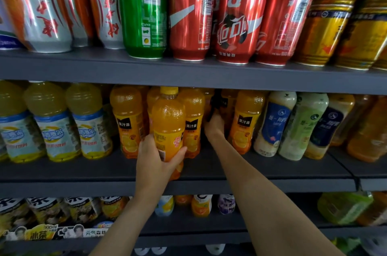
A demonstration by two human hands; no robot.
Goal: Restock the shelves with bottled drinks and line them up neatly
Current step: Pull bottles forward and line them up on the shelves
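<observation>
Grey metal shelf (pixel 272 169) at frame centre: my left hand (pixel 156 158) grips a smooth, heavy-looking orange juice bottle (pixel 168 128) low on its body; my right hand (pixel 214 128) reaches deep, its grip hidden.

The right hand (pixel 215 128) reaches into a dark gap between orange juice bottles, so its fingers are hidden and what they touch cannot be told. The tall gold cans (pixel 326 25) are cut off by the top and right edges. The white-and-orange cans (pixel 48 10) are motion-blurred.
</observation>
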